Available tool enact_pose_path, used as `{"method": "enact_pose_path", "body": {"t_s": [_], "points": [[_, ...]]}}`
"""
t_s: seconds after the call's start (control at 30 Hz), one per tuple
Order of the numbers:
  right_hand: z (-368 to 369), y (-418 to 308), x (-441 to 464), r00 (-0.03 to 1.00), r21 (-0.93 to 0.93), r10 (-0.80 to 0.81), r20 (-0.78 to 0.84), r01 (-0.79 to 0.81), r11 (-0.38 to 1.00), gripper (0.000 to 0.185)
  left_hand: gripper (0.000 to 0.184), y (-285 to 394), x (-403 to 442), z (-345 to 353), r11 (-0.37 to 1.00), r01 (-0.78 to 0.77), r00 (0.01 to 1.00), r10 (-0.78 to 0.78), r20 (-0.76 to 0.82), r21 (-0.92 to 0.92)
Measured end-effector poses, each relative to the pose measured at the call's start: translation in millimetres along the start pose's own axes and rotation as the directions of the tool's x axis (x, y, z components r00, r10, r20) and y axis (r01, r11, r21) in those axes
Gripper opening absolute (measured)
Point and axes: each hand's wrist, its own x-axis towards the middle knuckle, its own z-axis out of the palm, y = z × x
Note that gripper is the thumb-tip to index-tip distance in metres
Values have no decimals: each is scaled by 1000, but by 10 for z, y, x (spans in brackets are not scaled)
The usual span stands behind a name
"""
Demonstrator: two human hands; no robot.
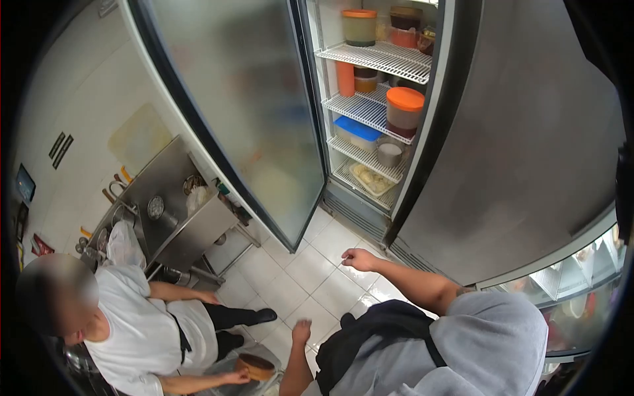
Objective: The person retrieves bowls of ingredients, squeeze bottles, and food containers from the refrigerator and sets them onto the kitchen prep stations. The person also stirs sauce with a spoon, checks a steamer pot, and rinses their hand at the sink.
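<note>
My right hand is out in front of the open fridge, above the tiled floor, with its fingers curled in and nothing seen in them. Lower down, my left hand hangs near my black apron, its fingers folded into a loose fist, and I see nothing in it. Neither hand touches the fridge. The glass fridge door stands swung out to the left. On the wire shelves are an orange-lidded tub, a blue-lidded container, a metal pot and a tray of pale food.
At the left a co-worker in a white shirt holds a brown container-like object over a plastic-lined bin. Behind stands a steel sink counter with utensils. A grey steel panel and a curved glass display case border the right.
</note>
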Motion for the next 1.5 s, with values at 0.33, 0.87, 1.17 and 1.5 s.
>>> {"method": "enact_pose_path", "body": {"t_s": [0.33,0.87,1.17,1.5], "points": [[-2383,-880,2240,694,235,-76,-715,342,910,32,43,1818,3725,-1583,841,231,973,-209,99,-489],[-4651,-1472,4389,125,195,204,-971,-81,978,82,30,901,3891,-1201,491,509,733,-677,57,-707],[-4673,-1545,4133,328,162,95,-940,183,970,61,24,443,3466,-327,366,527,655,-750,91,-767],[-4105,-1510,3706,498,492,162,-852,655,574,53,24,589,3295,-353,355,504,656,-751,81,-787]]}}
